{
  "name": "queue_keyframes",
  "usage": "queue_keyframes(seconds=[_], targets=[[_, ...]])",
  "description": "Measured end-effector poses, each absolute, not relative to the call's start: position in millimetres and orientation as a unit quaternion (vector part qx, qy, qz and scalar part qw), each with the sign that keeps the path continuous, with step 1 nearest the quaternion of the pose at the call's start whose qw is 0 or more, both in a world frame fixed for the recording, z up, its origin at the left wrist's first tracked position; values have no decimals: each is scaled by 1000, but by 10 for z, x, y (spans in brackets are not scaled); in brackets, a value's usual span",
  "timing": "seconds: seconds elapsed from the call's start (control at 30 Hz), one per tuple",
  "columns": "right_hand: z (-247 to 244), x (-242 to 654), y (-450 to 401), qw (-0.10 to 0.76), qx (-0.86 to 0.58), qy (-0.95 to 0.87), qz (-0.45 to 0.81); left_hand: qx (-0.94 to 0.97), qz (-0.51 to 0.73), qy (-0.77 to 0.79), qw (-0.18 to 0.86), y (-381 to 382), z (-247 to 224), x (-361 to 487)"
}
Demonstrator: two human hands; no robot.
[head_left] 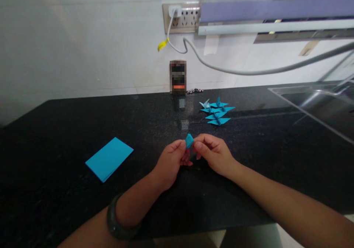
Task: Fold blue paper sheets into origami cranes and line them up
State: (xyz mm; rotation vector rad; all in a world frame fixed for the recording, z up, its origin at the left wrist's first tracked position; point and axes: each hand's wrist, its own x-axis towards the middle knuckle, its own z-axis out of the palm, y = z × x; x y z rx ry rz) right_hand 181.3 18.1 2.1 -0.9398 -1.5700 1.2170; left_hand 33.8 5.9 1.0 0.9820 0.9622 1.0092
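Observation:
A small folded piece of blue paper [189, 140] is held up between both hands over the dark counter [155, 122]. My left hand [173, 161] pinches its left side between thumb and fingers. On the right side, my right hand [212, 152] has thumb and forefinger closed at the paper's edge. Several folded blue paper cranes [219, 121] lie grouped beyond my right hand. A stack of blue paper sheets [110, 159] rests on the counter to the left of my left hand.
A phone-like object [178, 77] leans on the wall, with a beaded strand [195, 91] beside it. A white cable [238, 71] runs from the wall socket [188, 18] to the right. The sink [312, 111] is at the right.

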Motion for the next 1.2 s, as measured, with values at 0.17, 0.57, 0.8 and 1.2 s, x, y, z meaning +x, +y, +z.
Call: queue_keyframes(seconds=[0.17, 0.57, 0.8, 1.2], targets=[[-10, 1817, 193, 485, -378, -608, 503, 338, 411, 351, 771, 64, 41, 327], [-18, 1800, 198, 472, -365, -603, 529, 355, 395, 345, 774, 72, 15, 314], [-13, 1811, 196, 470, -392, -634, 473, 428, 410, 391, 704, 101, -29, 297], [-33, 1866, 201, 456, -450, -745, 184, 690, 491, 472, 245, 139, -77, 219]])
